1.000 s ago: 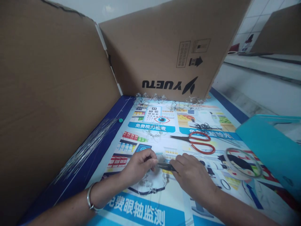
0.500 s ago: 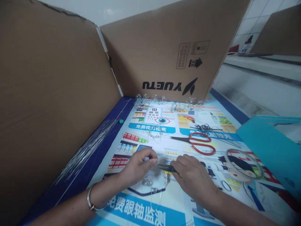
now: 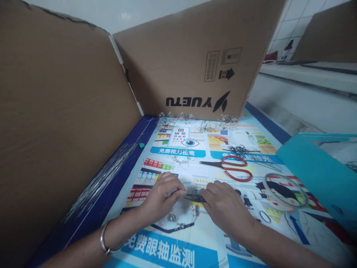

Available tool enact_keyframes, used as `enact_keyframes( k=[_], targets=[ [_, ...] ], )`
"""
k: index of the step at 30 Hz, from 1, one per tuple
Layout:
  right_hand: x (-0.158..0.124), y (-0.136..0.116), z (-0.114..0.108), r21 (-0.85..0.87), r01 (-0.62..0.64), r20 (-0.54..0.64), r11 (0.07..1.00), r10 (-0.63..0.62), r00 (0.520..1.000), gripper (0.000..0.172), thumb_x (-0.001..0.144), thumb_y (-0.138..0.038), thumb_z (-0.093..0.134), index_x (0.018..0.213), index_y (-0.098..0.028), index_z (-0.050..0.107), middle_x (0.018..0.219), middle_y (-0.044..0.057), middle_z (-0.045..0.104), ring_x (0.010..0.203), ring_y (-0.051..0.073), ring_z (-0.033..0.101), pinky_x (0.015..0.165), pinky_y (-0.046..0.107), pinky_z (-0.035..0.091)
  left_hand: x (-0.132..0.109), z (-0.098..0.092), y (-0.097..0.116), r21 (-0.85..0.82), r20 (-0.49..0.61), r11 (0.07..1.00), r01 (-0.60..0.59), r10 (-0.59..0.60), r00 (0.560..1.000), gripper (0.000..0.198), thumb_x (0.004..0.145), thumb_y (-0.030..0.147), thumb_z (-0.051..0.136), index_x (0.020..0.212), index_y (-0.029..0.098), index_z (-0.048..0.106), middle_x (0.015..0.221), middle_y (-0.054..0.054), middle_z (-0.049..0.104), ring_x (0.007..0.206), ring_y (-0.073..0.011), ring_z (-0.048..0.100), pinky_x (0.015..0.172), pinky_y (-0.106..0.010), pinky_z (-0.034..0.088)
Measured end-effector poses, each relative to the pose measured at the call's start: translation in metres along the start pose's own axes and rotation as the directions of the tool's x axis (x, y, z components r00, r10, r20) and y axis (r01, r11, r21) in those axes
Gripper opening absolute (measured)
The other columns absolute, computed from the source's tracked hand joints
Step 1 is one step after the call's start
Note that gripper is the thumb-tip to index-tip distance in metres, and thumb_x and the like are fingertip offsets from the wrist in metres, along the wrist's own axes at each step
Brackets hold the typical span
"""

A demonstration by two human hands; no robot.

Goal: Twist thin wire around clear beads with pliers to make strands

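My right hand (image 3: 227, 204) is closed around a small pair of dark pliers (image 3: 195, 198), its slim jaws pointing left. Thumb and fingertips of my left hand (image 3: 167, 191) pinch thin beaded wire (image 3: 182, 225) right at the tips of the jaws. Below both hands, the wire hangs or lies in a loose loop with clear beads. Exactly what the jaws grip is too small to make out. Beyond my hands lie red-handled scissors (image 3: 237, 168), blades to the left.
Cardboard panels (image 3: 195, 67) stand behind and at left. Loose straight wires (image 3: 103, 178) lie at left beside a green bit (image 3: 142, 145). Beaded wire pieces (image 3: 178, 117) line the back. Dark coiled wire (image 3: 237, 150), a clear ring-shaped roll (image 3: 286, 190) and a turquoise box (image 3: 315, 175) are at right.
The pliers' jaws have moved slightly left, up to my left fingertips, and have tilted. My left hand has turned a little, more of its back showing. The camera view has shifted slightly.
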State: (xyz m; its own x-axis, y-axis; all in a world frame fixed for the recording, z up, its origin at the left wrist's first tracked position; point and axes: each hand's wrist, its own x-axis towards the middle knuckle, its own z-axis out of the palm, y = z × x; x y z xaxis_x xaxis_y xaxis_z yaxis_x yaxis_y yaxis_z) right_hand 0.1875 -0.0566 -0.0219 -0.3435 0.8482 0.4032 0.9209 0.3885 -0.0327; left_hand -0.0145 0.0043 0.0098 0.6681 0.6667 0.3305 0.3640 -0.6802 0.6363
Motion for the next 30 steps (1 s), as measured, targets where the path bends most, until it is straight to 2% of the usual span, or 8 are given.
enact_keyframes(
  k=[7, 19, 30],
  targets=[
    [0.0016, 0.0009, -0.0002, -0.041, 0.014, 0.032, 0.999, -0.013, 0.999, 0.01, 0.072, -0.01, 0.055, 0.075, -0.019, 0.059, 0.069, 0.003, 0.055, 0.069, 0.018, 0.044, 0.063, 0.03, 0.025, -0.0002, 0.0011, -0.0009, 0.087, 0.015, 0.995, -0.039, 0.038, 0.999, 0.015, 0.087, 0.022, 0.047, 0.076, 0.018, 0.057, 0.071, -0.002, 0.057, 0.074, -0.0156, 0.05, 0.075, -0.03, 0.033],
    [0.0016, -0.0007, 0.001, -0.04, 0.032, 0.027, 0.999, -0.031, 0.999, 0.011, 0.073, -0.008, 0.055, 0.072, -0.019, 0.058, 0.068, 0.002, 0.055, 0.067, 0.017, 0.043, 0.062, 0.031, 0.024, -0.001, 0.0025, 0.0015, 0.131, 0.023, 0.989, -0.071, 0.069, 0.997, 0.013, 0.087, 0.019, 0.045, 0.077, 0.018, 0.053, 0.073, -0.002, 0.055, 0.075, -0.0158, 0.048, 0.073, -0.03, 0.033],
    [0.0016, 0.0014, 0.0016, 0.004, 0.03, 0.037, 1.0, -0.03, 0.999, 0.01, 0.069, -0.01, 0.058, 0.071, -0.02, 0.058, 0.067, 0.001, 0.055, 0.067, 0.017, 0.043, 0.062, 0.03, 0.023, -0.0015, 0.0062, -0.001, 0.165, 0.0, 0.968, -0.192, 0.194, 0.981, 0.015, 0.085, 0.012, 0.04, 0.075, 0.017, 0.051, 0.068, -0.002, 0.055, 0.07, -0.0157, 0.047, 0.067, -0.03, 0.033]
  ],
)
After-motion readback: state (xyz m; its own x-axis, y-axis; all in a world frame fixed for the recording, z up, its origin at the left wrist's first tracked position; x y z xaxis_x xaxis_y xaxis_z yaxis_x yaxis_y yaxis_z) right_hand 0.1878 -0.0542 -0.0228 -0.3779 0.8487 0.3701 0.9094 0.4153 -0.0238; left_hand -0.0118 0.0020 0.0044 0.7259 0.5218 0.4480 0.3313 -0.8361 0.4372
